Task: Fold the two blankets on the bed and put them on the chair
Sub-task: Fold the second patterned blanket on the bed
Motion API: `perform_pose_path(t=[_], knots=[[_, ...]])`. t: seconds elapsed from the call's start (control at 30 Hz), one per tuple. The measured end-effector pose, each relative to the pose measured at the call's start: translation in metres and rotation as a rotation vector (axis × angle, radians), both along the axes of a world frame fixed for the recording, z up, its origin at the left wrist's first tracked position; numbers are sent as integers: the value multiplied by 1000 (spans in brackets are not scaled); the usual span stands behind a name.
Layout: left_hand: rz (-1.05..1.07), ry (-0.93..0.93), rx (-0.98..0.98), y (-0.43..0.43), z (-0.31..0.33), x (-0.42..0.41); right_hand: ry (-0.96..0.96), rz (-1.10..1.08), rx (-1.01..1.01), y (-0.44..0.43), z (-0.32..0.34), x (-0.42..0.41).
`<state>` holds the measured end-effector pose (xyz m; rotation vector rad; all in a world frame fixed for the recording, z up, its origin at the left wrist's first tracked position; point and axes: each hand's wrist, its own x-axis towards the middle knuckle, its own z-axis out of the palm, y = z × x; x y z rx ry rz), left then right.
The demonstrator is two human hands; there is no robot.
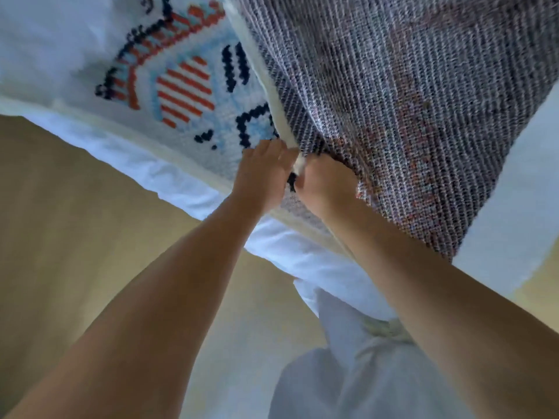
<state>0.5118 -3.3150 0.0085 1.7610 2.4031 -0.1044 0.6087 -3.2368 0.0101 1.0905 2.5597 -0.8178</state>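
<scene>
Where the white knitted blanket with the orange, navy and pale blue pattern (pixel 169 95) lies spread over the white bed (pixel 302 261), one part of it is folded back so that its grey-purple woven underside (pixel 408 116) faces up. The left hand (pixel 263 173) and the right hand (pixel 326 182) are side by side, almost touching, and both are closed around the cream edge of this blanket near the side of the bed. Below the bed there is a tan floor (pixel 75 237), and the person's light trousers (pixel 363 373) are near the bottom.
</scene>
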Motion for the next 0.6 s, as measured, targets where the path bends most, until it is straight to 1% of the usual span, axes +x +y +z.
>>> perform_pose_path(t=[0.1,0.13,0.17,0.23,0.3,0.37,0.43,0.5,0.6], knots=[[-156,43,115,18,-14,-20,-27,20,-2,3,-1,-3],[-176,30,111,23,-15,-23,-6,34,-29,4,0,-1],[-208,18,104,28,-14,-26,20,44,-63,6,0,2],[-336,-26,36,35,-9,-33,75,49,-138,11,0,8],[-473,-108,-7,33,-2,-42,100,56,-213,17,0,17],[-562,-195,-63,17,6,-52,102,106,-268,16,2,24],[-611,-205,-129,-10,10,-58,71,197,-304,4,6,28],[-621,-181,-217,-36,9,-58,-14,291,-304,-11,7,26],[-569,-168,-246,-49,2,-62,-137,278,-277,-21,7,17]])
